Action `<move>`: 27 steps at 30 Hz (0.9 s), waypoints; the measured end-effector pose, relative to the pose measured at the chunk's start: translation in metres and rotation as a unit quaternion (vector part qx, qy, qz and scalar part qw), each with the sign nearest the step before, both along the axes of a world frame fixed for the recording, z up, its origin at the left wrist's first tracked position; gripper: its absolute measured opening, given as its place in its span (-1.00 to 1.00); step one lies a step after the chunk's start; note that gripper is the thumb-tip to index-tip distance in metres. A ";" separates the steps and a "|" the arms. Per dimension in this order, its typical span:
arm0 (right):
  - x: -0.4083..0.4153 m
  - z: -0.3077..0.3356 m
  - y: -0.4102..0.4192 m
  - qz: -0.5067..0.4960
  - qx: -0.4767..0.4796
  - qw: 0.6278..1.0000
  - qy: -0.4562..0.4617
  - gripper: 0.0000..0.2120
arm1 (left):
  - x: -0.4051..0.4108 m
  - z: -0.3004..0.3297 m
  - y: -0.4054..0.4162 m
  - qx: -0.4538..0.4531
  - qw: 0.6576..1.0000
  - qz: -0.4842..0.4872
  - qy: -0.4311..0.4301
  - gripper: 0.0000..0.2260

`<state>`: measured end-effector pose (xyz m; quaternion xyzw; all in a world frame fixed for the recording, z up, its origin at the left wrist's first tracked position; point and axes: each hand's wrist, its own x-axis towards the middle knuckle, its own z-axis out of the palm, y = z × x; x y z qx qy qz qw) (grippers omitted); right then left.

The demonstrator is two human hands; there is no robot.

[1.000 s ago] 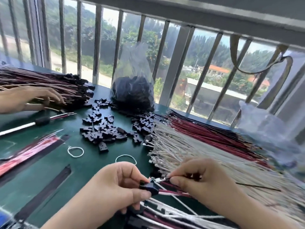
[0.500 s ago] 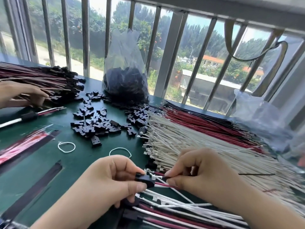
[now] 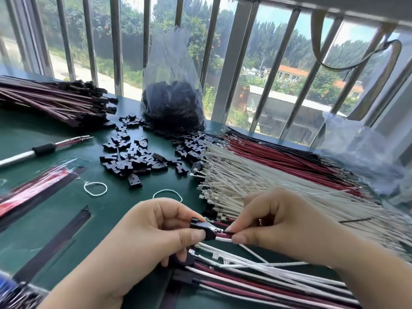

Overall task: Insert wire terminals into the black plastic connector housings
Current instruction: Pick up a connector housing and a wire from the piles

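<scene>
My left hand (image 3: 153, 233) pinches a small black connector housing (image 3: 201, 228) between thumb and fingers, low in the middle of the view. My right hand (image 3: 274, 221) pinches a black wire (image 3: 225, 231) just right of the housing, its metal terminal at the housing's opening. A red and a white wire run from the housing under my right thumb. Loose black housings (image 3: 131, 157) lie scattered on the green table (image 3: 55, 219). White wires (image 3: 256, 181), red wires (image 3: 278, 152) and black wires with terminals fan out at the right.
A clear bag of black housings (image 3: 174, 103) stands by the window bars. Finished harnesses (image 3: 55, 101) are piled at the far left, more lie at the bottom (image 3: 256, 284). A white cable with a black sleeve (image 3: 42, 149), two rubber bands (image 3: 95, 188) and a crumpled plastic bag (image 3: 365, 152) also lie here.
The view has shifted, and another person's hand at the far left is no longer in view. My right hand has brought the wire terminal up against the housing held by my left hand.
</scene>
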<state>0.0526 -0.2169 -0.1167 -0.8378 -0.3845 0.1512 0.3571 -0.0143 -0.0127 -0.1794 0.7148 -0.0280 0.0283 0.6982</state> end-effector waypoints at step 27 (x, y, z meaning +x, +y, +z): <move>0.009 -0.009 0.005 -0.066 0.000 0.997 -0.025 -0.89 | 0.005 0.000 -0.004 -0.091 0.993 0.077 -0.013 -0.92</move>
